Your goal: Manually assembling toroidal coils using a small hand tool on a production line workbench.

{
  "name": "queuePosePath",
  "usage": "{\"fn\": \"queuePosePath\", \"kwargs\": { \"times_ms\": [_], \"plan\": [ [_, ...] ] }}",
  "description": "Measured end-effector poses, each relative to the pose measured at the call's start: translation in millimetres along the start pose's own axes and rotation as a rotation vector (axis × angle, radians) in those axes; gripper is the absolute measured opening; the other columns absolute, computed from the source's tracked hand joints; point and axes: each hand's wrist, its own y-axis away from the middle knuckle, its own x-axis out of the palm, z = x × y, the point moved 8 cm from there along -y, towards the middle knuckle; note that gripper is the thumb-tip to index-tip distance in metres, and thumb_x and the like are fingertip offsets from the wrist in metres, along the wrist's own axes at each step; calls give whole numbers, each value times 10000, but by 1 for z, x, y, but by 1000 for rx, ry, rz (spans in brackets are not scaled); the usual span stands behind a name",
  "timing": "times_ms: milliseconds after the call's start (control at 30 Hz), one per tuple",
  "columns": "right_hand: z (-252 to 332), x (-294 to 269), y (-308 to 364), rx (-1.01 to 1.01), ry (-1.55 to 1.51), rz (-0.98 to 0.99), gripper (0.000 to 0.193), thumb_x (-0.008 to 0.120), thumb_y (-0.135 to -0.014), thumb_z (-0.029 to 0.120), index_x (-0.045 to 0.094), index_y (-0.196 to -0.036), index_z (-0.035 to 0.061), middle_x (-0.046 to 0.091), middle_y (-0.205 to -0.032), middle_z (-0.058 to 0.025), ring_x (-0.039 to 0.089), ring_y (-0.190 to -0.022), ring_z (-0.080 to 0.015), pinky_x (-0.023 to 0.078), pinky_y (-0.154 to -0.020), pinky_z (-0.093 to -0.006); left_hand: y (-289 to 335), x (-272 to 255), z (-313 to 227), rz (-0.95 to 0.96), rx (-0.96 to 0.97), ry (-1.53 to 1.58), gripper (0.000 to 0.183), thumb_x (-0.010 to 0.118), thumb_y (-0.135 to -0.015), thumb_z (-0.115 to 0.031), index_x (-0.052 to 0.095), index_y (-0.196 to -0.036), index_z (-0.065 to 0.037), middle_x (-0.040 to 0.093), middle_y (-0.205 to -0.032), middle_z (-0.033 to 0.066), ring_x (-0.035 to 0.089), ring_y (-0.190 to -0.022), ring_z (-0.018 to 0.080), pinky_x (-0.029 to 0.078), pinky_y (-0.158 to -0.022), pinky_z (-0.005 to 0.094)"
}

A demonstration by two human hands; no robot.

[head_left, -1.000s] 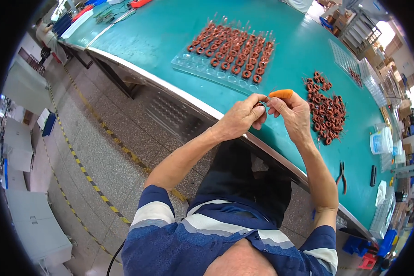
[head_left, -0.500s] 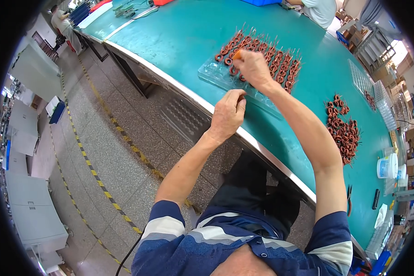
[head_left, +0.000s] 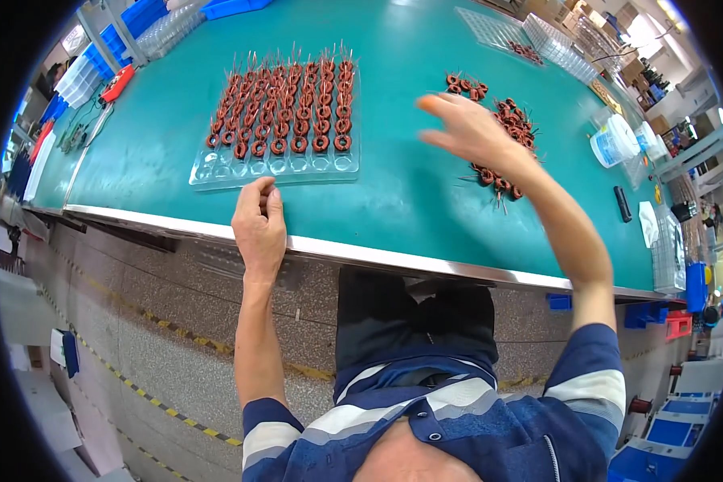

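Observation:
A clear plastic tray [head_left: 341, 163] holds rows of copper-coloured wire-wound ring coils [head_left: 285, 104] with upright wire leads. Its nearest row of round pockets is bare. My left hand [head_left: 259, 223] rests at the tray's front edge, fingers curled closed; what they grip, if anything, is hidden. Farther right, my right hand [head_left: 472, 135] hovers by a loose pile of the same coils [head_left: 516, 120], partly covering it. Its thumb and fingers are apart, with nothing visible between them. One finger wears an orange cover.
The green tabletop [head_left: 402, 209] has a pale metal front edge. White tubs [head_left: 614, 142], a black tool [head_left: 622, 204] and clear trays [head_left: 558, 50] stand right. At left are a red-and-black tool [head_left: 118, 83] and blue bins [head_left: 145, 16].
My right hand has left the tray and moved right to the loose coils, its fingers now spread. The left hand stays at the tray's front edge. The view has turned rightward.

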Motion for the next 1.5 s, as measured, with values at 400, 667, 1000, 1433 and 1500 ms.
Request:
{"fn": "queuePosePath", "kwargs": {
  "times_ms": [400,667,1000,1433,1500],
  "plan": [
    [-40,9,69,-57,-23,-54,141,592,-872,124,628,-988,54,630,-878,-116,597,-909,-304,475,-799,-419,6,19,-9,96,-92,177,124,581,-905,-57,629,-997,11,637,-833,56,586,-727,112,473,-636,256],
    [-17,20,60,-376,402,78,341,658,-736,53,597,-1070,90,526,-1135,-82,510,-1076,-251,409,-936,-379,16,86,-66,284,9,252,113,573,-886,-31,624,-977,12,620,-792,80,572,-661,125,463,-600,265],
    [-86,-20,44,233,-468,-289,244,638,-884,152,672,-1095,35,708,-930,-71,639,-782,-115,499,-729,-243,7,132,-100,422,-71,399,162,547,-896,-70,604,-1011,28,653,-871,109,642,-733,141,506,-641,274],
    [-58,-6,64,262,-1073,-442,249,646,-886,136,642,-1088,-10,682,-881,-64,613,-761,-95,501,-685,-231,-11,220,-134,697,-424,1082,345,501,-985,-231,446,-1225,11,631,-1056,166,673,-865,219,561,-728,298],
    [-56,-7,67,255,-1068,-462,256,652,-880,128,637,-1096,-9,681,-897,-65,617,-768,-98,503,-690,-234,-15,217,-127,709,-342,892,297,499,-988,-250,506,-1150,0,652,-985,147,685,-810,209,560,-700,293]
  ]
}}
